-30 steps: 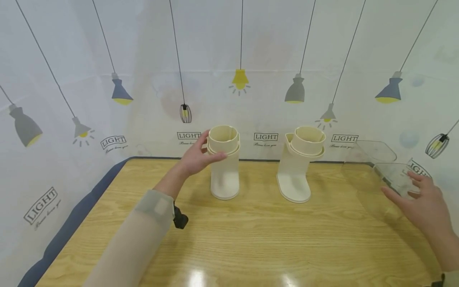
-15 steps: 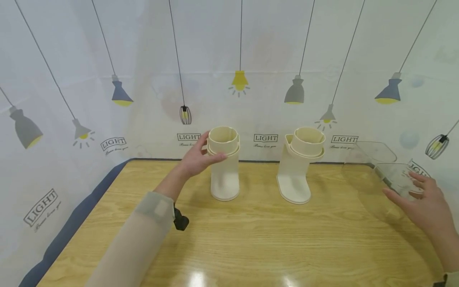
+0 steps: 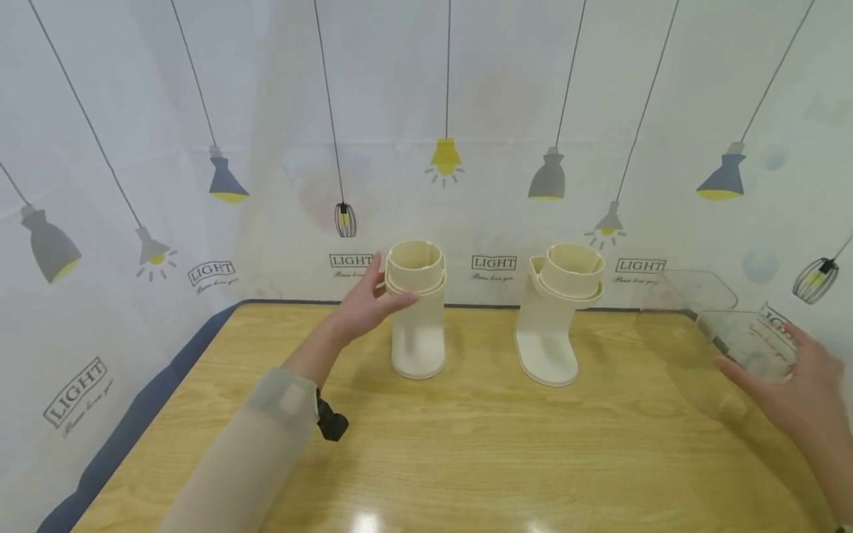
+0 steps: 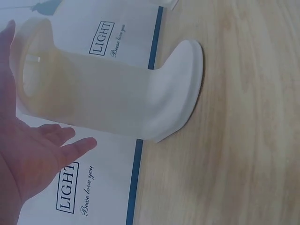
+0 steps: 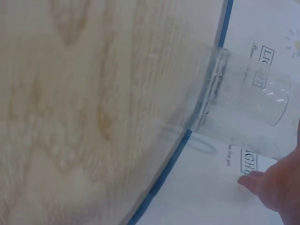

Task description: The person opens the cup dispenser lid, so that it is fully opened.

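Note:
Two cream plastic stands, each with a round cup-like holder on top, stand upright on the table in the head view. My left hand (image 3: 356, 311) is beside the holder (image 3: 415, 280) of the left stand (image 3: 418, 340), thumb and fingers spread. In the left wrist view its fingers look extended and not wrapped round the stand (image 4: 108, 93); whether a fingertip touches cannot be told. The right stand (image 3: 545, 344) is out of reach of both hands. My right hand (image 3: 803, 385), thumb and fingers apart, is beside a clear container (image 3: 743, 333); contact is unclear.
Another clear container (image 3: 673, 314) stands behind the nearer one; their see-through walls overlap and are hard to separate. The wooden table (image 3: 466, 451) ends at a blue-edged white sheet (image 3: 493, 200) printed with lamps, just behind the stands.
My left hand has loosened slightly and drawn back from the holder. My right hand has moved a little right and down. The head view has tilted slightly up; stands and containers keep their places.

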Demonstrator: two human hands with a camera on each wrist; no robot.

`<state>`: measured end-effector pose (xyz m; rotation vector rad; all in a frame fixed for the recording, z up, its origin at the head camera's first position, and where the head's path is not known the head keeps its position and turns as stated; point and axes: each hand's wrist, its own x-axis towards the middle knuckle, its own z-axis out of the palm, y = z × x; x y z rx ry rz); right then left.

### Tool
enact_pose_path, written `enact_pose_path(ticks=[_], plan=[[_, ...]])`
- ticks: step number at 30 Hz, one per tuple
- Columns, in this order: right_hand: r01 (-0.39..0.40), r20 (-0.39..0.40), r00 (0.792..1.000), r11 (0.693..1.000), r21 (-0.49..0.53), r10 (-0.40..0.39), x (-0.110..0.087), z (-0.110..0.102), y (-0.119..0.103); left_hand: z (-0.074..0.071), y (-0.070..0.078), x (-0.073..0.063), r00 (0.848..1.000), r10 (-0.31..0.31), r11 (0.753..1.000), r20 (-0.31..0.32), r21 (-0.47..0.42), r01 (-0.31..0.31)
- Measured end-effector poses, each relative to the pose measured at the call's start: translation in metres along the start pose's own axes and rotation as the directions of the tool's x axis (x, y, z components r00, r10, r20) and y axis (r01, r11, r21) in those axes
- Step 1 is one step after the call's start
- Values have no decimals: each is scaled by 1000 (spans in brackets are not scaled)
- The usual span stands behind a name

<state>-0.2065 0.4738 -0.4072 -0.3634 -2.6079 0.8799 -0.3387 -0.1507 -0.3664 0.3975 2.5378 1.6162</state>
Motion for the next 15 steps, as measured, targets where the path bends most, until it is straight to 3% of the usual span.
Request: enact_pose_path(ticks=[4, 8, 11, 15], plan=[[38, -98, 994, 999, 8, -37, -9, -4, -14, -2, -5, -11, 1000, 4, 1000, -7, 15, -4], [140, -152, 979, 990, 20, -135, -16, -7, -39, -4, -5, -29, 998, 56, 998, -18, 29, -56], [241, -141, 963, 968, 67, -230, -23, -5, -62, -5, -3, -45, 995, 98, 995, -25, 15, -98], [384, -113, 921, 919, 87, -374, -31, 4, -90, -6, -1, -67, 988, 149, 989, -30, 20, -149]])
